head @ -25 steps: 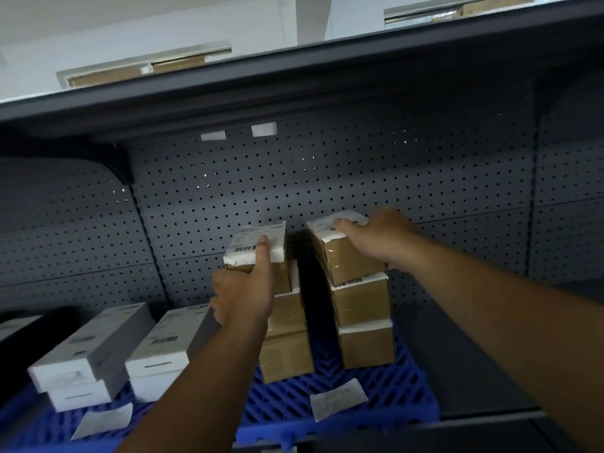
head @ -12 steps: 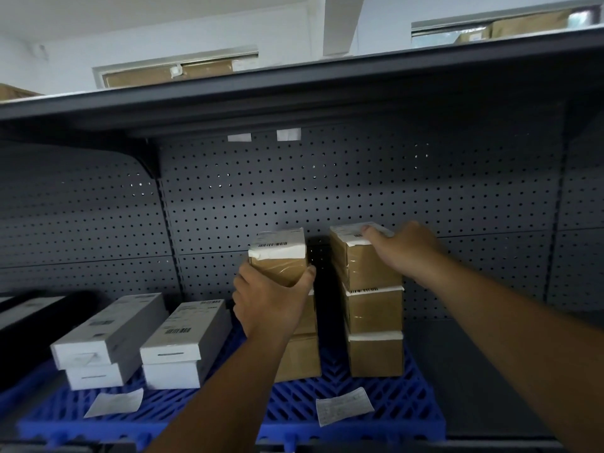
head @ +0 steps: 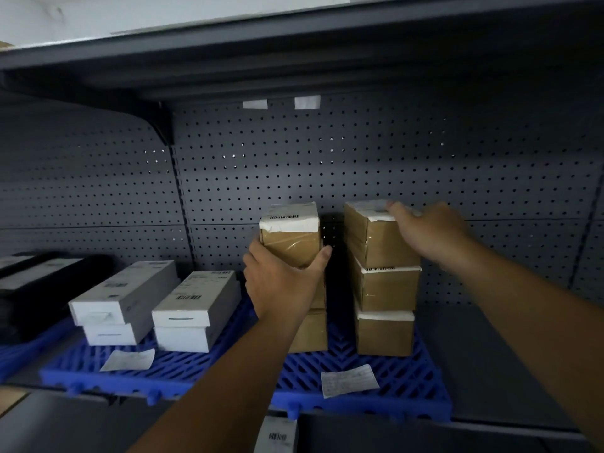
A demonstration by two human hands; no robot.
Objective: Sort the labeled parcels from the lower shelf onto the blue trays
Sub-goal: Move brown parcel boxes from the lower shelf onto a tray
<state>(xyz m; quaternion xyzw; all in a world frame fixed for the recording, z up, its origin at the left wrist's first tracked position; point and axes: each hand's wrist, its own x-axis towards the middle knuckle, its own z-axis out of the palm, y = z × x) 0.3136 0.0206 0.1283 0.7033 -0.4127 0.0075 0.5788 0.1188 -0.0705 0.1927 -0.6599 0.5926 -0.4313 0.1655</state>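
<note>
My left hand [head: 281,282] is wrapped around the lower half of a brown parcel [head: 290,235], thumb on its right edge and fingers round the left side, closed firm on it. The parcel is a small cardboard box under glossy clear tape, with a white label folded over its top that shows a barcode strip. It sits at the top of the left stack [head: 310,328], just past 12 o'clock from my wrist; whether it rests on the box below or is lifted clear I cannot tell, my hand hides the join.

My right hand [head: 425,233] lies flat and part open on the top parcel of the right stack [head: 384,282], fingertips on its white label, palm against its right side, not clamped round it. That stack is three brown boxes high, each with a white label strip at its upper edge and the same shiny tape. A dark gap parts the two stacks.

Both stacks stand on a blue tray [head: 376,384] with a slatted grid top, set on the shelf. At 9 o'clock from the stacks, on the same tray, lie white boxes [head: 157,305] in two low piles. Two loose paper slips lie on the tray, one [head: 129,359] at 8 o'clock and one [head: 349,380] at 5 o'clock. Behind everything is a grey pegboard [head: 359,165]
</note>
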